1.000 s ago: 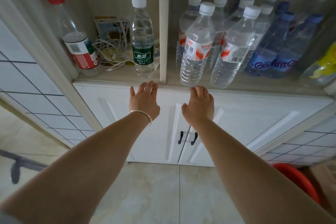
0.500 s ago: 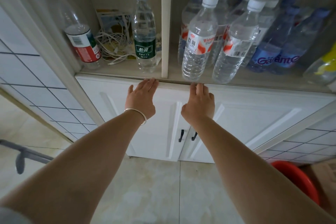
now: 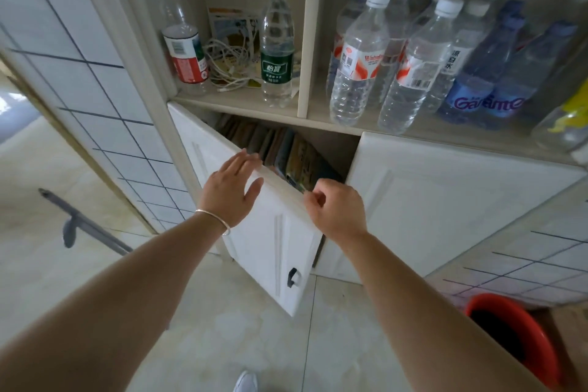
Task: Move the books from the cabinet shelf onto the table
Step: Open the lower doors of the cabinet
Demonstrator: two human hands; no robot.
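Head view: left hand spread wide on door, right hand pinching door's top edge. Step: opening. Next: swing wider, reach books.

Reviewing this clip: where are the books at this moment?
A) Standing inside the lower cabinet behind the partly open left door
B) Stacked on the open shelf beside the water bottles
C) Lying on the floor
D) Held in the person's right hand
A: the books show upright in the gap above the left door, which both hands are pulling open.
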